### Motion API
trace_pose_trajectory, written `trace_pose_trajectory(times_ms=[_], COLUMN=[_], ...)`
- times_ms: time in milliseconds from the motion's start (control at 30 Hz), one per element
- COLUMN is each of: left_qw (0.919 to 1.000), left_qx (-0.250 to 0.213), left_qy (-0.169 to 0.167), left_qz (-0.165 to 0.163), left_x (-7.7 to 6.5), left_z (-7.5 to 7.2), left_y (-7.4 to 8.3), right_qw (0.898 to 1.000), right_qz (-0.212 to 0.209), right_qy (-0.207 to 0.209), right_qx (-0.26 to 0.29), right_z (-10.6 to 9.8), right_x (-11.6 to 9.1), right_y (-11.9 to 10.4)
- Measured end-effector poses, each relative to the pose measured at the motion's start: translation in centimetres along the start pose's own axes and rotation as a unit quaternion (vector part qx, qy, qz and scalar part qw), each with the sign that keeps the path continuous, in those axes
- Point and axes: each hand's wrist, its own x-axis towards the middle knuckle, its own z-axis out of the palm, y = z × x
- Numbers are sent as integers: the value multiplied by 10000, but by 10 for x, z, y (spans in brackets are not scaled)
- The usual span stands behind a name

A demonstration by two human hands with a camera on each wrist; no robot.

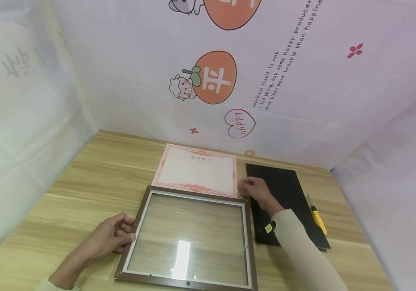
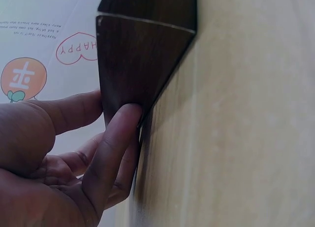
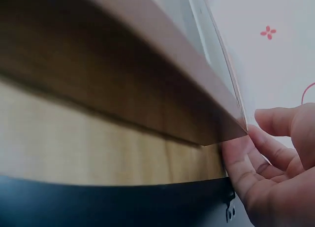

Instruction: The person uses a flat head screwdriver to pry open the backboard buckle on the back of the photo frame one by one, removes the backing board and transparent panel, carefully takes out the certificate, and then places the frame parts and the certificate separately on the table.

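Note:
A brown picture frame (image 1: 251, 246) with a white inner lip and a clear pane (image 1: 193, 234) lies on the wooden table. My left hand (image 1: 111, 234) holds its left side; in the left wrist view, the thumb and fingers of that hand (image 2: 74, 153) pinch the dark frame edge (image 2: 138, 59). At the frame's far right corner is my right hand (image 1: 258, 192), slightly blurred, beside a pink-bordered certificate (image 1: 197, 169). In the right wrist view, the fingers of the right hand (image 3: 275, 163) are by the frame corner (image 3: 221, 133), thumb apart; contact is hard to tell.
Under and beside the right forearm lies a black board (image 1: 280, 186). To its right is a yellow-handled screwdriver (image 1: 318, 220). A printed white cloth (image 1: 149, 81) hangs behind the table (image 1: 95, 178) and along both sides.

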Motion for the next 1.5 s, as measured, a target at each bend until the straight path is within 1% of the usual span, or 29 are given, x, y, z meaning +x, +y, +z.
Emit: trace_pose_trajectory(times_ms=[67,133,300,533,667,900,1067,1200,1300,1500], left_qw=[10000,10000,10000,9997,9996,9992,9994,9993,9989,9983], left_qx=[11,9,45,51,59,120,114,135,194,308], left_qy=[6,3,45,178,205,257,224,244,296,369], left_qz=[-1,4,-22,-171,-207,-290,-253,-248,-297,-324], left_x=[0,0,-1,-2,-2,-2,-2,-2,-2,-2], left_z=[0,0,0,3,4,4,3,4,5,5], left_y=[0,1,3,5,5,4,5,6,6,6], right_qw=[9999,9999,9996,9975,9968,9977,9965,9952,9942,9933], right_qz=[-14,-31,-30,-157,-235,-489,-737,-961,-1070,-1151], right_qy=[-101,-101,178,604,707,464,383,201,72,-48], right_qx=[139,74,-206,-335,-302,-60,-27,22,43,-92], right_z=[1,2,8,17,20,18,18,17,16,14], right_x=[-9,-17,-34,-41,-41,-42,-42,-43,-46,-61], right_y=[1,2,3,8,12,22,26,27,23,1])
